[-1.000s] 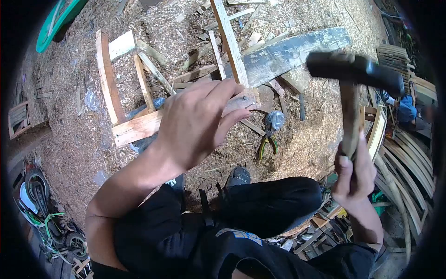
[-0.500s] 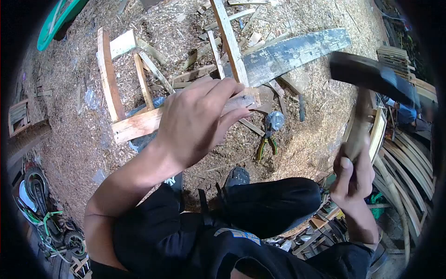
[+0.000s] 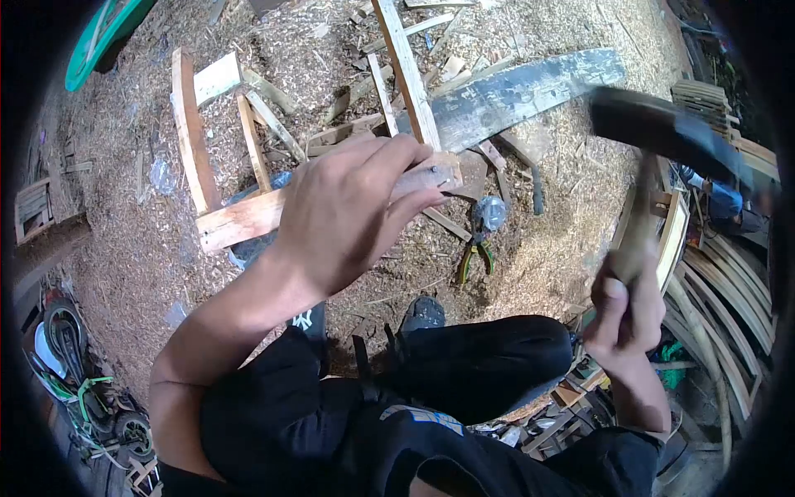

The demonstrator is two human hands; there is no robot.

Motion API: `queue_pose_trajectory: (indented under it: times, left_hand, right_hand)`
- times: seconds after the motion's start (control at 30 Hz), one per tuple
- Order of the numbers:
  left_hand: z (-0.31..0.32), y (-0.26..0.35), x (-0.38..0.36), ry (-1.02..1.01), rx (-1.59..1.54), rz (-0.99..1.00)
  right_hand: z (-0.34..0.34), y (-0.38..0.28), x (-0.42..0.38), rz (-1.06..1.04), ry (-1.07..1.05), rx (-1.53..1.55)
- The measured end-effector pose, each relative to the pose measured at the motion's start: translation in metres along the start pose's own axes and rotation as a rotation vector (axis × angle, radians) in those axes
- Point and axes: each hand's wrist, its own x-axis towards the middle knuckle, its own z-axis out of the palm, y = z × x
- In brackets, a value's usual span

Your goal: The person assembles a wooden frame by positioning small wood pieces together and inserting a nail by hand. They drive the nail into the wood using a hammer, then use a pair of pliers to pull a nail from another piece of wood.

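Observation:
My left hand (image 3: 348,207) is wrapped over a wooden frame's crosspiece (image 3: 240,222), its fingers closed round the wood near the right corner. A nail (image 3: 435,170) stands up from the crosspiece end, just beyond my fingertips. One upright (image 3: 407,74) runs away from that corner, and another upright (image 3: 189,132) from the left end. My right hand (image 3: 627,311) grips the handle of a hammer (image 3: 662,124), whose dark, slightly blurred head is raised to the right of the frame. Pliers with green and yellow handles (image 3: 476,253) lie on the ground below the nail.
Sawdust and wood scraps cover the ground. A weathered painted board (image 3: 522,95) lies behind the frame. Curved wooden strips (image 3: 729,290) are stacked at the right. A green object (image 3: 103,37) is at the upper left, and a motorbike (image 3: 83,381) at the lower left.
The wooden frame and my left hand have shifted very slightly left. The hammer head is slightly lower, still raised in my right hand.

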Motion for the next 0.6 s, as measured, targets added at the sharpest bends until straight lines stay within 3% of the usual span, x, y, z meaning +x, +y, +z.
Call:
queue_pose_trajectory:
  times: [0.03,0.07,0.13,0.17,0.23,0.27,0.33,0.4,0.47,0.5,0.53,0.6]
  left_hand:
    - [0.001,-0.001,0.0,0.021,0.014,0.012]
    - [0.001,0.0,0.0,0.044,0.028,0.025]
    - [-0.001,0.001,0.002,0.029,0.038,0.032]
    - [-0.001,0.001,0.002,0.021,0.048,0.026]
    - [0.0,-0.002,0.001,0.049,0.037,0.033]
    - [0.001,-0.002,0.001,0.048,0.036,0.031]
    - [0.002,0.0,0.001,-0.038,0.011,-0.052]
    - [0.0,0.006,0.001,-0.026,0.04,-0.039]
    - [-0.001,0.005,-0.001,-0.009,0.07,-0.051]
    - [-0.002,0.001,0.0,0.01,0.056,-0.027]
    - [-0.002,0.0,0.001,0.029,0.039,-0.001]
    - [0.001,0.005,0.0,-0.034,0.042,-0.036]
  right_hand:
    - [0.011,0.001,-0.002,-0.047,0.094,-0.011]
    - [0.005,0.01,0.015,-0.401,-0.187,-0.198]
    - [0.0,-0.005,0.016,0.056,-0.566,-0.215]
    - [0.0,-0.001,0.015,0.05,-0.565,-0.22]
    - [0.001,0.01,0.01,-0.219,-0.037,-0.106]
    - [0.003,0.009,0.011,-0.218,-0.039,-0.105]
    - [0.005,0.003,0.014,-0.152,-0.453,-0.233]
    - [0.005,0.006,0.012,-0.033,-0.503,-0.252]
    - [0.009,0.017,0.017,-0.303,0.052,-0.177]
    - [0.019,0.009,-0.003,-0.052,0.222,-0.048]
    - [0.017,0.013,-0.003,-0.051,0.218,-0.047]
    - [0.01,0.01,0.014,-0.194,-0.457,-0.231]
